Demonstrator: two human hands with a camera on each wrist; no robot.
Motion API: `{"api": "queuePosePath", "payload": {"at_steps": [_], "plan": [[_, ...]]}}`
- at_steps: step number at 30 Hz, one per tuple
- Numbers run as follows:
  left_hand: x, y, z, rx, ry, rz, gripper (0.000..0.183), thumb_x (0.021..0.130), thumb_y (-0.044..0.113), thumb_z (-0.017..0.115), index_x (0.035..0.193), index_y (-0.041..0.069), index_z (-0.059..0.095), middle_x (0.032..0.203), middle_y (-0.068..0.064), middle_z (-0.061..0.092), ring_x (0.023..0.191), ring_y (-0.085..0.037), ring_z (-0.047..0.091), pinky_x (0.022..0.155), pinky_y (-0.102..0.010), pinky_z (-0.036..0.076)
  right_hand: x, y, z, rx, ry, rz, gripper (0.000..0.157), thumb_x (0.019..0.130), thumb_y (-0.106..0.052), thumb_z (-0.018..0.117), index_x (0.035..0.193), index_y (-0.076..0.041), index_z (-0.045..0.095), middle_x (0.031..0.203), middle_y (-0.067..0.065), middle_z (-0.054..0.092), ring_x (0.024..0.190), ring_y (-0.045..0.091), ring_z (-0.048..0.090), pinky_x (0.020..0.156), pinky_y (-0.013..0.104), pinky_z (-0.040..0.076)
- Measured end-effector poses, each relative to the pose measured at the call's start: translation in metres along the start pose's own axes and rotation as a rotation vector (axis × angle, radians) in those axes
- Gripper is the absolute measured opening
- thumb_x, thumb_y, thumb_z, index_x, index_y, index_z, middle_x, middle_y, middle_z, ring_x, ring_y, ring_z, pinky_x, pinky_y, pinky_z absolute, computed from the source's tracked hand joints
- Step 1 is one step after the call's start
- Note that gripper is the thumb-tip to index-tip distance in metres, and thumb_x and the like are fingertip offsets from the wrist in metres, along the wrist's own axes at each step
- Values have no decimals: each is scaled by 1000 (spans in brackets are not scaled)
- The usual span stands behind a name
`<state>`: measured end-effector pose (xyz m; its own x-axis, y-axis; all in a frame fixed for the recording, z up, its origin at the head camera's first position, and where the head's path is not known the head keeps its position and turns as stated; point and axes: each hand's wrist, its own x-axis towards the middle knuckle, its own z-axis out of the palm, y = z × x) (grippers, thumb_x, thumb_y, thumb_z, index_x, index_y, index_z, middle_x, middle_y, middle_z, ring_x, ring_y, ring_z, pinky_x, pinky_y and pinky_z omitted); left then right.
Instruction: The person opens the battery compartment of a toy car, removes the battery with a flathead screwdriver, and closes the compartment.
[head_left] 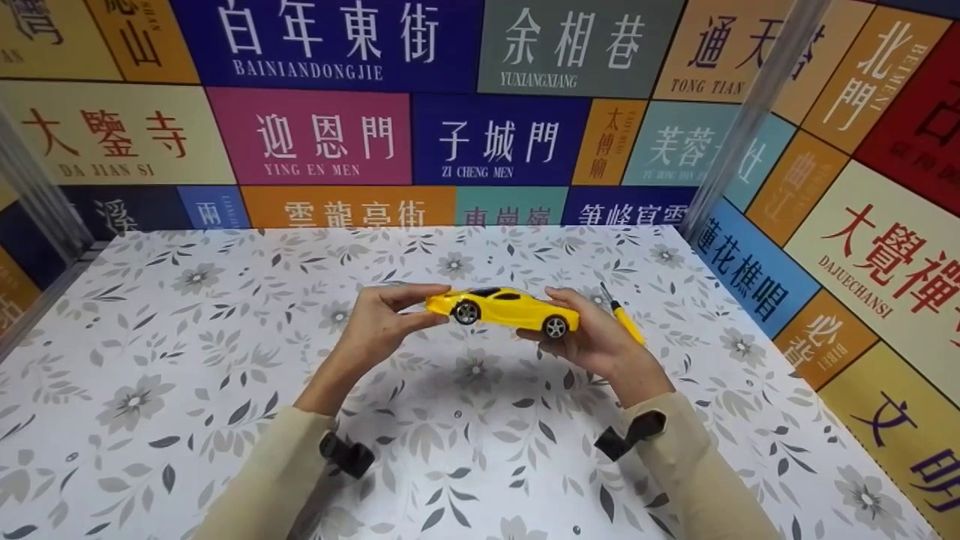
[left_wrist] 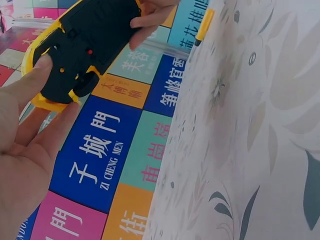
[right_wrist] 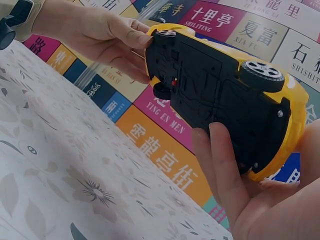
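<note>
A yellow toy car (head_left: 510,306) is held up above the table between both hands, its side facing the head camera. My left hand (head_left: 382,313) pinches one end, thumb on the underside. At the other end my right hand (head_left: 592,334) grips the car, with fingers (right_wrist: 222,155) spread over its base. Both wrist views show the black underside (right_wrist: 205,85), with a small red part near the left hand's end. In the right wrist view, screws show at the corners of the right hand's end.
A screwdriver (head_left: 626,319) with a yellow and black handle lies on the table beyond my right hand. The tabletop (head_left: 225,337) has a floral cover. Panels with Chinese lettering (head_left: 307,139) stand along the back and right side.
</note>
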<state>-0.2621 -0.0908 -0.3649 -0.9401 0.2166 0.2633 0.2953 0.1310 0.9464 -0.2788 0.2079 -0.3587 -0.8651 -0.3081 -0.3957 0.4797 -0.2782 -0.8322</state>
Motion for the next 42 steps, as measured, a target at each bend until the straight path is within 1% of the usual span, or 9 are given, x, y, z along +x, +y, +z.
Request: {"api": "queuePosePath", "payload": {"at_steps": [7,14,18,22,25,29,32,37,42], "plan": [[0,-1,3,-93,107,27,33,83,3,79,116,3,74,109,-19,75,88,-12,74,81,-24,62,-4,-3,5,28,-54,-75,45,104,-45,46,138,-16,38,125,13,59,95,31,74,68,27,62],[1,-2,3,-134,174,8,32,83,6,80,115,3,74,109,-15,76,89,-15,75,82,-28,63,-6,-1,9,-67,-98,-228,53,104,-57,36,139,-18,38,131,9,58,99,25,71,67,27,60],[2,-1,3,-210,190,-10,33,85,5,78,117,0,70,109,-16,75,89,-16,76,83,-31,63,-8,-1,9,-146,-138,-318,60,100,-62,40,144,-20,40,138,7,54,102,21,70,68,27,60],[2,1,3,-262,217,-31,32,88,3,75,118,-1,68,108,-16,74,88,-17,76,82,-33,63,-10,1,9,-218,-190,-411,58,101,-53,46,146,-17,40,140,5,53,104,20,68,67,26,60],[2,3,4,-281,231,-48,31,89,4,73,120,-1,67,110,-17,73,91,-17,75,82,-35,63,-9,2,10,-275,-156,-457,53,102,-45,49,146,-17,41,136,4,56,96,18,69,64,24,60],[2,4,5,-267,244,-92,32,92,7,72,123,3,67,116,-18,71,95,-19,74,80,-35,64,-6,3,11,-380,-18,-479,49,102,-42,51,144,-18,48,124,4,62,80,16,69,59,24,59],[2,5,5,-249,250,-135,33,93,10,71,125,8,68,119,-17,70,98,-20,73,79,-35,64,-4,4,11,-452,68,-497,43,104,-40,50,140,-16,54,115,5,66,75,18,70,56,25,58],[3,5,4,-257,250,-196,34,94,14,70,128,12,67,120,-17,69,100,-21,72,80,-34,64,-3,4,11,-556,170,-555,36,103,-34,56,126,-9,65,102,-2,71,87,17,68,60,27,59],[5,2,4,-312,264,-236,35,94,15,70,129,10,65,119,-17,70,94,-18,73,78,-34,64,-3,3,11,-571,187,-568,36,101,-31,60,127,-7,66,103,-6,72,94,15,66,73,27,59]]}}
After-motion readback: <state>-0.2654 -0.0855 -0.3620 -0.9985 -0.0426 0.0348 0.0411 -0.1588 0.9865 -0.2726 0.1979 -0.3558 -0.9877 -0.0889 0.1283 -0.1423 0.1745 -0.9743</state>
